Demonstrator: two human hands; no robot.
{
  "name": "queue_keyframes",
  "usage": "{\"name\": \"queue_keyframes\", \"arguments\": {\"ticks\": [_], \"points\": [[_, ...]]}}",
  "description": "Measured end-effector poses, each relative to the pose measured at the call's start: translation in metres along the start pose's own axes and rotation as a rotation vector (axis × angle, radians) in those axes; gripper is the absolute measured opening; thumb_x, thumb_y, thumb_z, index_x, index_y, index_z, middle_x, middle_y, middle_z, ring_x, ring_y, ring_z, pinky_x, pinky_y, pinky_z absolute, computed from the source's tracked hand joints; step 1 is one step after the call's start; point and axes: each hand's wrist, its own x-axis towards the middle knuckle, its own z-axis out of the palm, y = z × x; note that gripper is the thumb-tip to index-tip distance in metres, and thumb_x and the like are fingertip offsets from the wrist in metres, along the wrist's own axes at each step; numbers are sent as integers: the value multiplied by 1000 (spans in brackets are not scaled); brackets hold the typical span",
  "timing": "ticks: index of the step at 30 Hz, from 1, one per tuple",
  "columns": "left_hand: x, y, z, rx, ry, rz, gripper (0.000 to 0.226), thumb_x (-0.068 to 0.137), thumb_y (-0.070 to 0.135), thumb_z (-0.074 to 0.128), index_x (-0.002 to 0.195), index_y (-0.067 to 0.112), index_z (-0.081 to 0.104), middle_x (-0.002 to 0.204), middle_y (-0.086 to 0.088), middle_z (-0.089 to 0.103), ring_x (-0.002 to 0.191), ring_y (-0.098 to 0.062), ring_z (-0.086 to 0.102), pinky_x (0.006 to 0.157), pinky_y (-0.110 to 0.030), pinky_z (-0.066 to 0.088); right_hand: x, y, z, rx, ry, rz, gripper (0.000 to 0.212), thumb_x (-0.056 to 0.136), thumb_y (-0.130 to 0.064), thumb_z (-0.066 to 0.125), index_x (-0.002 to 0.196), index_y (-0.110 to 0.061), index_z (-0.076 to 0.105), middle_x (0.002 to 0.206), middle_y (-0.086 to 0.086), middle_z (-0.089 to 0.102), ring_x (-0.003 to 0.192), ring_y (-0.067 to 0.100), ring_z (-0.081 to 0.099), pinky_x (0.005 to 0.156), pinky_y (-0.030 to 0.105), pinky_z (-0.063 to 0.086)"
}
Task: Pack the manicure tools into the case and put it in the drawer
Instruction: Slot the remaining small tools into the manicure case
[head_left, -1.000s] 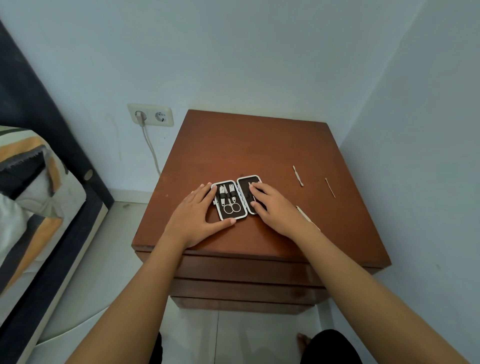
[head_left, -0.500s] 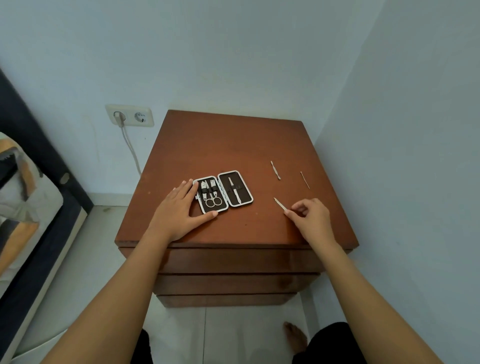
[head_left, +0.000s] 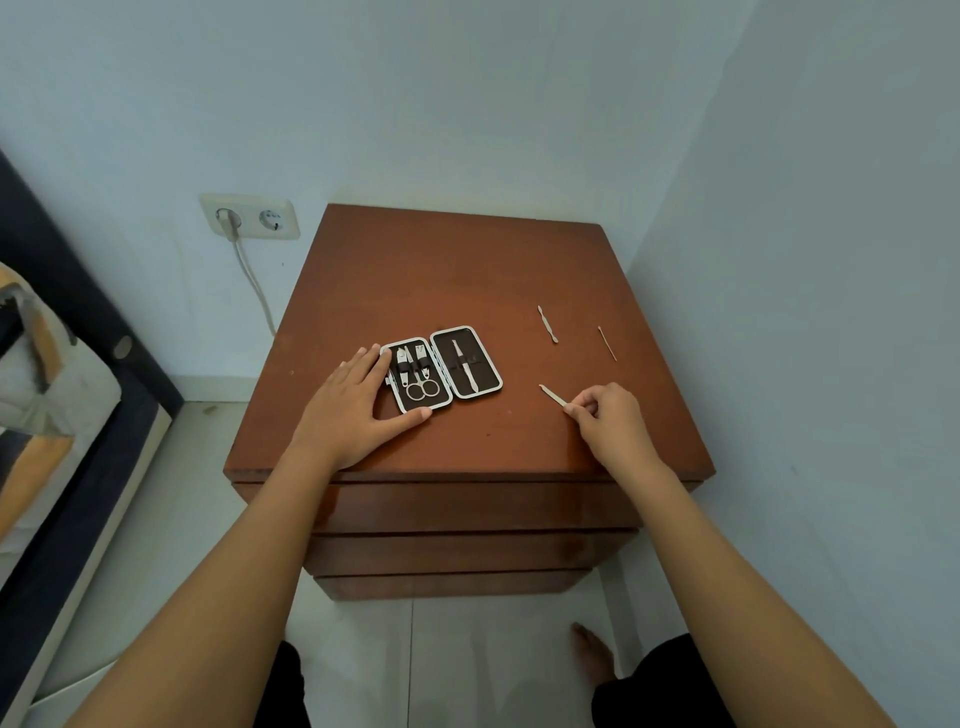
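On the near right part of the nightstand top, the right hand (head_left: 613, 423) is pinched, thumb against fingertips, on the near end of a slim metal tool (head_left: 553, 396); the tool's far tip points away and to the left, and whether it rests on the wood or is lifted cannot be told. To the left, the left hand (head_left: 358, 408) lies flat with fingers spread, clamped on nothing; its fingertips and thumb touch the left edge and near corner of the open manicure case (head_left: 441, 368), apparently steadying it.

The case lies open and flat; its left half holds small scissors (head_left: 422, 387) and two clipper-type tools under elastic bands; its right half holds one pointed tool (head_left: 465, 366), with free space beside it. Two loose tools lie well apart from the case on the counter (head_left: 467, 270): a cuticle pusher (head_left: 546, 325) and, further right, a thin pick (head_left: 607, 343).

Step in hand, by judgement: collection of the first of three loose tools; packing is partly done. The next move calls for carrying the tool to the right half of the case and sliding it under the band; the left hand should hold the case down. The drawers (head_left: 457, 506) below are all shut.
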Motion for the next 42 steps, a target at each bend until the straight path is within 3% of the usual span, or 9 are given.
{"name": "queue_keyframes", "arguments": {"ticks": [3,9,15,22,30,35,39,42], "points": [[0,0,1,-9,5,2,109,63,86,28,149,20,14,158,1,13,145,-13,7,117,-32,6,-7,-3,2,-74,5,-50,15,90,-18,56,79,-11,63,95,11,58,97,28,49,81,38,42],[0,-1,1,-11,0,-1,109,64,86,29,149,21,13,158,2,12,145,-12,6,116,-31,5,-18,-3,1,52,156,-15,11,86,-19,62,87,-9,62,91,2,48,82,18,50,69,26,38],[0,-3,2,-6,6,4,109,64,86,28,149,19,14,158,1,13,145,-13,7,116,-30,5,-15,-5,3,36,141,9,12,86,-18,63,81,-7,64,85,4,49,81,21,50,68,27,34],[1,-2,2,-9,14,3,109,63,86,28,149,19,15,158,1,13,145,-13,8,116,-30,5,-19,-5,8,5,172,-48,10,89,-15,57,84,-7,59,87,1,46,93,25,51,75,34,42],[4,-3,-2,-19,23,1,109,63,86,29,149,19,15,158,1,14,145,-13,8,116,-31,6,-20,1,0,77,214,-92,9,85,-13,63,90,-6,67,88,2,52,87,21,54,71,25,39],[-2,-1,3,-16,1,2,110,63,86,28,149,19,13,158,1,13,145,-13,7,116,-31,6,-25,10,-7,142,211,-8,12,79,-12,71,89,-6,70,92,11,62,74,14,52,68,18,38],[-8,3,9,-14,-10,2,110,63,86,28,149,19,14,158,1,13,145,-13,7,116,-31,6,-34,21,-9,129,198,-11,11,78,-17,72,86,-9,72,90,7,63,75,13,54,61,7,34],[-6,2,5,-17,-1,4,110,63,86,28,149,19,15,158,0,14,145,-14,8,116,-32,6,-33,17,-10,146,199,19,12,75,-19,75,84,-12,73,89,3,63,77,13,55,60,7,34]]}}
